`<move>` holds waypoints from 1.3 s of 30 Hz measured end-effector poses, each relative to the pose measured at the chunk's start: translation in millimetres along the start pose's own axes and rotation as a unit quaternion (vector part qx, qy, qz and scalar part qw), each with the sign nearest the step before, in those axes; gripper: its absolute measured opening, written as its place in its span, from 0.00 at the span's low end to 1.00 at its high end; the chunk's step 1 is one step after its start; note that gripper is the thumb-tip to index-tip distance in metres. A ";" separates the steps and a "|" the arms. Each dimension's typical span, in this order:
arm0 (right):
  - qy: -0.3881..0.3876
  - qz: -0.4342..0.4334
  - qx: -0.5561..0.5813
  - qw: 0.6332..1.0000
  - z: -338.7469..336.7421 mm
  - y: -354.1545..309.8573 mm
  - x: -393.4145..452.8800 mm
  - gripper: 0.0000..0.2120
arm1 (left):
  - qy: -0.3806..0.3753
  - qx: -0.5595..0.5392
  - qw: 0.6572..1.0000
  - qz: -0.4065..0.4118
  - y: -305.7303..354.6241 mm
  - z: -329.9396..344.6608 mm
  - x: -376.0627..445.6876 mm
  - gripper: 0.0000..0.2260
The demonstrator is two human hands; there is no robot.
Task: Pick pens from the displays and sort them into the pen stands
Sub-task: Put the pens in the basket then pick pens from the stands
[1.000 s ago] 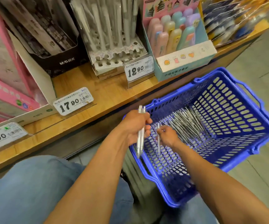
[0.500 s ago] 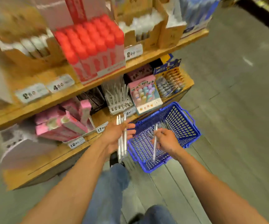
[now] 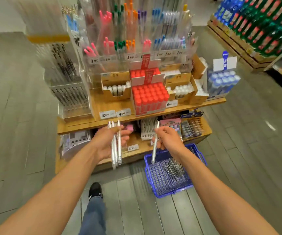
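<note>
Left hand (image 3: 110,143): grips a bundle of white pens (image 3: 115,146), now lifted to shelf level.
Right hand (image 3: 168,139): pinches a single pen (image 3: 155,150), raised above the blue basket (image 3: 199,155).
Change: the person has stood up; the clear pen stands (image 3: 137,39) beyond both hands come into view.
Meaning: sorting probably begins next.

One head-worn wide-angle view, looking forward and down from standing height.

We look from above along both forearms, which run in from the bottom corners to the left hand (image 3: 109,144) and right hand (image 3: 168,140) near mid-frame. We face a tiered wooden shelf (image 3: 153,116) straight ahead at arm's reach, with a blue basket (image 3: 166,192) on the floor below it. Edges bend and smear; no second view shares the scene.
</note>
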State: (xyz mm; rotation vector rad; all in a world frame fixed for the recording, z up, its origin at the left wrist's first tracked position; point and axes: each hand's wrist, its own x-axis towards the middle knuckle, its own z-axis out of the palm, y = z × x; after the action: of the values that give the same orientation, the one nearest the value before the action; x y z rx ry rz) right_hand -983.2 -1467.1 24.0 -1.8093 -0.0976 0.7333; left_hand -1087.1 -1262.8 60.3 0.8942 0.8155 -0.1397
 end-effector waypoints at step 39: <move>-0.019 -0.467 -0.163 0.869 258.1 -404.7 209.4 0.05 | 0.021 -0.084 0.991 0.097 339.4 -163.2 67.5 0.07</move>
State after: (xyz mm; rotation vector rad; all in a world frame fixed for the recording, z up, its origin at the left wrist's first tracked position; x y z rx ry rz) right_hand -835.1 -1015.9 244.7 -1.7685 -1.0983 0.0413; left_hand -987.8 -911.0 173.2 0.8138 0.7629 0.1175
